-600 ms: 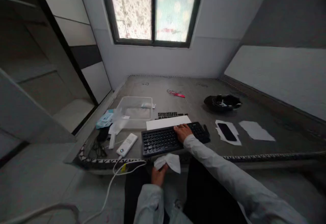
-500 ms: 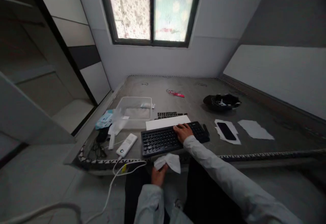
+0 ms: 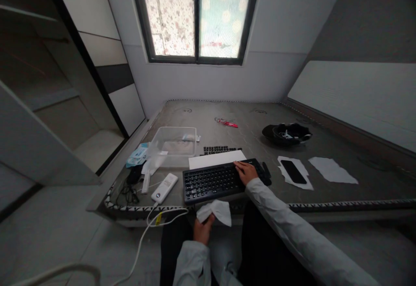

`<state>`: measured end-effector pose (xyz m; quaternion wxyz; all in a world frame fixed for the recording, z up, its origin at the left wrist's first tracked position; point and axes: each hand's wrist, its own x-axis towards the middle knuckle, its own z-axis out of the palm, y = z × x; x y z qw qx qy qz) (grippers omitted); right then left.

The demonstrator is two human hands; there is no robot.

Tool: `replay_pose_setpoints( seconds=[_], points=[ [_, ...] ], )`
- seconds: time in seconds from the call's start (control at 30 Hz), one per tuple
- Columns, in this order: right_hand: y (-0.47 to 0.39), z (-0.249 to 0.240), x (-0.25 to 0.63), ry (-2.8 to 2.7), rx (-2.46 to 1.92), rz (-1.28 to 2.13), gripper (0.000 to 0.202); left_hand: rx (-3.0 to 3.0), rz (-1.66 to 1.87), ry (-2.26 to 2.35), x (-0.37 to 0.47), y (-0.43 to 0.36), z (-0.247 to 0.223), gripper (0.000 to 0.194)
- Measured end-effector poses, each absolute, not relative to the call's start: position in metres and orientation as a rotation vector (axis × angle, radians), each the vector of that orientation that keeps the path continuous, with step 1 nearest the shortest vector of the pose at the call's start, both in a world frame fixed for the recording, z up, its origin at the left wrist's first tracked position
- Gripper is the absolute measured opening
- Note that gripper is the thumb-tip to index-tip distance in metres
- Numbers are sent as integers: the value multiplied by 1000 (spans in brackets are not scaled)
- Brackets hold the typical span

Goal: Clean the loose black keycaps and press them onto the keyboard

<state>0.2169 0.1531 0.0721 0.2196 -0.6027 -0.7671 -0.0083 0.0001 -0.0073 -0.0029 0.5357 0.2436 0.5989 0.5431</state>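
A black keyboard [image 3: 211,183] lies near the front edge of the mattress, the frame of its left part showing dark keys. My right hand [image 3: 246,172] rests on its right part, fingers stretched out over the keys and touching the surface. Below the keyboard's front edge, my left hand [image 3: 204,229] is closed around a crumpled white tissue [image 3: 218,211], which sticks out above the fingers. Behind the keyboard lies a white strip of paper or card [image 3: 217,159], partly covered by it. Rows of small black pieces like keycaps [image 3: 216,149] sit just beyond.
To the left are a clear plastic box [image 3: 177,147], a blue packet [image 3: 138,155], and a white power bank [image 3: 164,188] with a cable. A phone [image 3: 293,171] on paper, another white sheet [image 3: 333,170] and a black cap [image 3: 287,133] lie right. Red-tagged keys [image 3: 227,123] lie farther back.
My right hand has slid right along the keyboard, its fingers now stretched more leftward. My left hand keeps the tissue in nearly the same place. The view has shifted slightly.
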Motion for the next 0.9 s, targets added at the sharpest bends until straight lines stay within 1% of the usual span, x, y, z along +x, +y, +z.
replay_pose_setpoints(
  seconds=[0.1,0.2,0.3,0.43,0.6,0.77,0.9],
  points=[
    [147,74,221,-2218,-1657,-96,36,580,1288,1450,0,-8,0,52],
    [138,76,210,-2349,-1589,-158,40,559,1293,1441,3,-5,0,54],
    [132,79,198,-2409,-1570,-205,39,559,1268,1407,6,0,-3,53],
    [129,84,192,-2305,-1690,-271,36,603,1249,1341,9,7,-5,49],
    [131,90,192,-2302,-1644,-238,35,569,1199,1371,11,10,-8,50],
    [134,91,188,-2316,-1615,-180,32,649,1167,1356,15,13,-9,46],
    [148,104,190,-2306,-1556,-141,30,663,1126,1373,18,17,-3,47]
  ],
)
